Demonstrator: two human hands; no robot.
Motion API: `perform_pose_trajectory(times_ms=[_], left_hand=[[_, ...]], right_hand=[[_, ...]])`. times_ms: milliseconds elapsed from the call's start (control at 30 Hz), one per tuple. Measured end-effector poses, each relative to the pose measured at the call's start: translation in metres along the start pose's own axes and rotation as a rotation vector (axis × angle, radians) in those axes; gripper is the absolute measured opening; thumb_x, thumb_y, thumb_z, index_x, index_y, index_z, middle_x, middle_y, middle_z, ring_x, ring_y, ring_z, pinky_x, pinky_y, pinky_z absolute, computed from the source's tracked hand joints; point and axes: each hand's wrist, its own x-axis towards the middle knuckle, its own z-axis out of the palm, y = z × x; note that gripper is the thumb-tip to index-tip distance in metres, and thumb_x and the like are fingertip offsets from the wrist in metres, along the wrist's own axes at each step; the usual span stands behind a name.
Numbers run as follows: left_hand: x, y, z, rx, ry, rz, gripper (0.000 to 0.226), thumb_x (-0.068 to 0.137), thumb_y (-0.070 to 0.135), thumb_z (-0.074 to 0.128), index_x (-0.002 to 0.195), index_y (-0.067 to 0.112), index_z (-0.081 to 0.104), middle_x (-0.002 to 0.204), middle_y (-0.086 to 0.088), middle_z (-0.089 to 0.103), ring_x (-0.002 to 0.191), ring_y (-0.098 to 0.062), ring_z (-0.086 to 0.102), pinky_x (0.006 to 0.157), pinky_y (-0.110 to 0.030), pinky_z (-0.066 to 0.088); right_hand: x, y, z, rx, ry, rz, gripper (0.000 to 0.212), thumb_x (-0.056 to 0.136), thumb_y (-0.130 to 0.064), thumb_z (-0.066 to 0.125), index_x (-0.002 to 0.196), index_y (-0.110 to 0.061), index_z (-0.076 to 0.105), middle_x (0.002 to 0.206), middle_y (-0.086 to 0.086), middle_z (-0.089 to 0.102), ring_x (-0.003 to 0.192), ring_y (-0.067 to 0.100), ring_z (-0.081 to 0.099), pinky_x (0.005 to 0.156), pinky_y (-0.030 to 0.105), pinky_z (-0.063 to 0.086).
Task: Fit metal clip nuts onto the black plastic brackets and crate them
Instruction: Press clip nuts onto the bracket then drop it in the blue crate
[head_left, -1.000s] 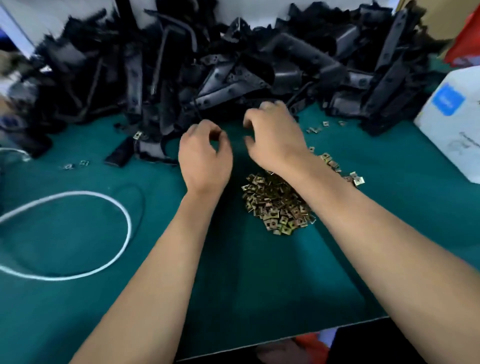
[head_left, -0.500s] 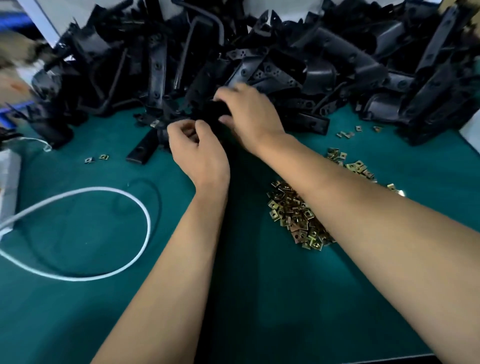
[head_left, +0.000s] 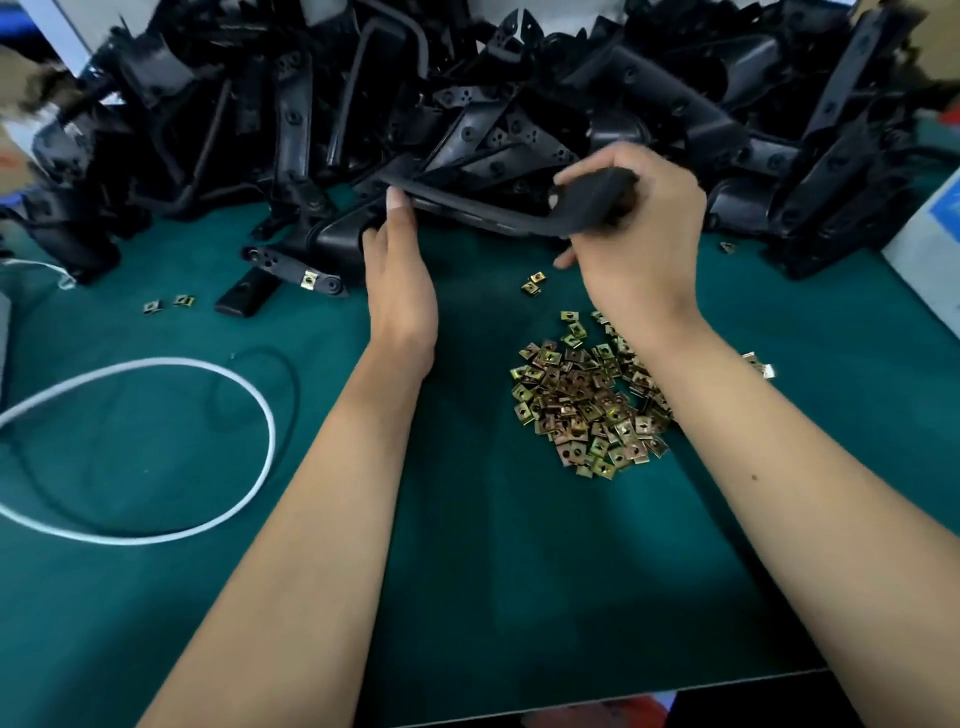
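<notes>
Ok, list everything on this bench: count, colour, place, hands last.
bracket pile: too many to count, black, along the far edge
held bracket: one, black, lifted in front of the pile
fitted bracket: one, black with a brass clip on it, left of centre
clip nuts: a heap plus strays, brass, centre right
cord: one, white, looped at left
mat: one, green, covering the bench
box: one, white, right edge
left hand: holds the bracket's left end
right hand: grips its right end
</notes>
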Motion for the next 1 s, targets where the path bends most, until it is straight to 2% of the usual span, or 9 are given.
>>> perform_pose_trajectory(times_ms=[67,167,233,367,500,600,700,800,1000], left_hand=[[0.0,0.004,-0.003,0.027,0.063,-0.015,0.051,0.091,0.067,0.042,0.119,0.034,0.068,0.144,0.009,0.056,0.135,-0.008,0.049,0.12,-0.045,0.036],[0.002,0.006,-0.008,0.18,0.238,0.057,0.033,0.096,0.037,0.058,0.064,0.031,0.063,0.067,0.014,0.064,0.064,-0.007,0.069,0.08,-0.043,0.063],[0.001,0.006,-0.01,0.21,0.266,0.092,0.019,0.093,0.022,0.058,0.089,0.025,0.077,0.071,0.009,0.071,0.06,-0.014,0.073,0.065,-0.036,0.064],[0.0,0.006,-0.01,0.327,0.23,0.134,0.043,0.089,0.022,0.058,0.131,0.017,0.069,0.11,0.0,0.071,0.091,-0.022,0.075,0.09,-0.039,0.06],[-0.005,0.008,-0.007,0.542,0.225,0.276,0.043,0.095,0.024,0.058,0.136,0.014,0.066,0.118,-0.012,0.068,0.112,0.001,0.062,0.102,-0.017,0.045],[-0.011,0.009,-0.005,0.666,0.262,0.332,0.034,0.099,0.031,0.056,0.124,0.015,0.072,0.107,-0.008,0.073,0.111,-0.022,0.066,0.099,-0.036,0.052],[-0.015,0.015,-0.001,0.197,0.044,0.109,0.043,0.104,0.046,0.051,0.104,0.007,0.07,0.089,-0.009,0.077,0.071,-0.026,0.073,0.063,-0.038,0.059],[-0.019,0.017,0.005,-0.293,-0.415,-0.232,0.068,0.099,0.065,0.047,0.123,0.003,0.061,0.103,-0.017,0.077,0.076,-0.026,0.075,0.056,-0.028,0.059],[-0.021,0.009,0.011,-0.48,-0.379,-0.245,0.026,0.089,-0.007,0.069,0.104,0.012,0.06,0.095,-0.013,0.079,0.088,-0.024,0.077,0.066,-0.032,0.061]], right_hand=[[-0.009,0.005,-0.006,-0.043,0.005,0.028,0.025,0.074,0.009,0.066,0.089,-0.008,0.076,0.096,0.009,0.067,0.077,0.017,0.071,0.048,0.031,0.059],[-0.012,0.011,-0.01,-0.063,0.075,0.104,0.007,0.08,-0.001,0.07,0.085,-0.005,0.073,0.089,0.011,0.068,0.073,0.02,0.073,0.05,0.034,0.06],[-0.012,0.012,-0.009,-0.055,0.124,0.136,0.005,0.085,-0.008,0.071,0.082,-0.005,0.069,0.082,0.011,0.07,0.065,0.018,0.073,0.049,0.032,0.06],[-0.014,0.016,-0.007,-0.122,0.16,0.142,0.006,0.083,-0.012,0.073,0.079,-0.011,0.068,0.081,0.007,0.069,0.069,0.021,0.071,0.056,0.038,0.062],[-0.013,0.018,-0.007,-0.168,0.181,0.124,0.006,0.08,-0.012,0.073,0.078,-0.015,0.068,0.083,0.001,0.066,0.071,0.021,0.069,0.063,0.044,0.061],[-0.014,0.018,-0.008,-0.188,0.201,0.073,0.014,0.079,-0.01,0.074,0.076,-0.02,0.066,0.084,-0.001,0.063,0.07,0.02,0.069,0.061,0.041,0.059],[-0.016,0.019,-0.008,-0.185,0.201,-0.033,0.016,0.078,-0.005,0.074,0.076,-0.018,0.066,0.084,-0.003,0.06,0.068,0.009,0.064,0.06,0.025,0.054],[-0.016,0.017,-0.005,-0.247,0.124,-0.177,0.012,0.076,0.001,0.075,0.084,-0.007,0.075,0.085,0.002,0.063,0.074,0.006,0.056,0.067,0.012,0.04],[-0.009,0.02,-0.022,-0.222,-0.307,0.016,0.046,0.082,-0.017,0.085,0.123,-0.017,0.064,0.1,-0.002,0.07,0.087,0.013,0.07,0.076,0.03,0.056]])
